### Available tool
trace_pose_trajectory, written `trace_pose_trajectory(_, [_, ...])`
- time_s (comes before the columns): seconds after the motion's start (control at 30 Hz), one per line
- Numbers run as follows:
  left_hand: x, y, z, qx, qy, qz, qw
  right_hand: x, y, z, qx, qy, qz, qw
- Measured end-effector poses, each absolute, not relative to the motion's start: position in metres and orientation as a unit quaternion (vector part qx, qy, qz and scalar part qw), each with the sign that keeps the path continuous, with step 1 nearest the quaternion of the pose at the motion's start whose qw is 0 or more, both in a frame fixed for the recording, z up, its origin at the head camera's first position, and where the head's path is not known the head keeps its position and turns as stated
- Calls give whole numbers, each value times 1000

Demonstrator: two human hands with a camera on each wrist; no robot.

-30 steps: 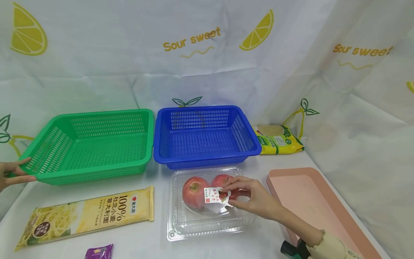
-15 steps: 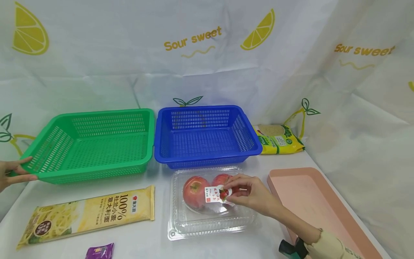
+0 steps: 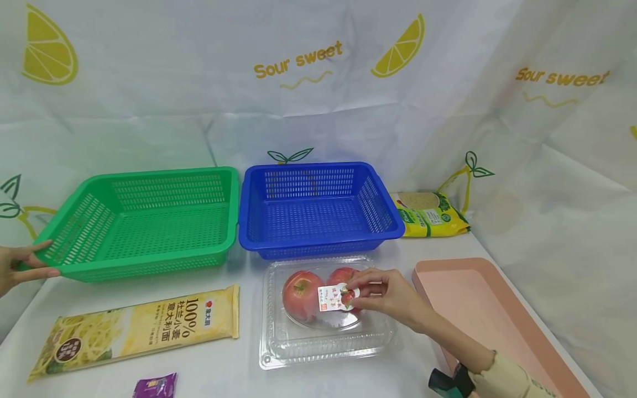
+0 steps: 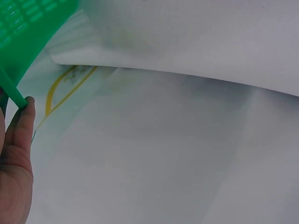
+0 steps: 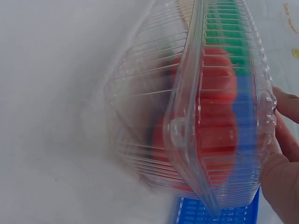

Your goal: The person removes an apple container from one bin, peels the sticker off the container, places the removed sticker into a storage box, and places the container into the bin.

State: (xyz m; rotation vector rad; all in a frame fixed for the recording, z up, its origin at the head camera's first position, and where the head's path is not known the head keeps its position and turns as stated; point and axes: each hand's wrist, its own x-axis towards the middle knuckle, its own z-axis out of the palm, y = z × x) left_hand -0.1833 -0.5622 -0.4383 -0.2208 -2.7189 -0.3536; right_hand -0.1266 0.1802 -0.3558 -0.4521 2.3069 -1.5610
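Note:
My left hand grips the near left corner of a green plastic basket. In the left wrist view, fingertips meet the rim of that basket. A clear plastic box holding red apples lies in front of the blue basket. On its lid, my right hand pinches the right end of a white label with an apple picture. From the right wrist view, the right hand's fingers touch the top of the clear box; the label is hidden there.
A blue basket stands beside the green one. At its right lies a yellow bag. A pink tray sits at the right edge. A spaghetti pack and a purple packet lie at the front left.
My right hand and the label's right end have shifted very slightly up and right. The left hand stays at the green basket's corner. The whole head view has drifted a little.

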Motion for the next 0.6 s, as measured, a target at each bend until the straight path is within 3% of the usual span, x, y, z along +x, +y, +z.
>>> trace_pose_trajectory(0.4, [-181,-562,-436,-86,-972,-82,200,-132,182,-351,-111,764,-596,222])
trace_pose_trajectory(0.6, [-165,-529,-411,-87,-975,-81,186,-138,183,-350,-114,748,-607,243])
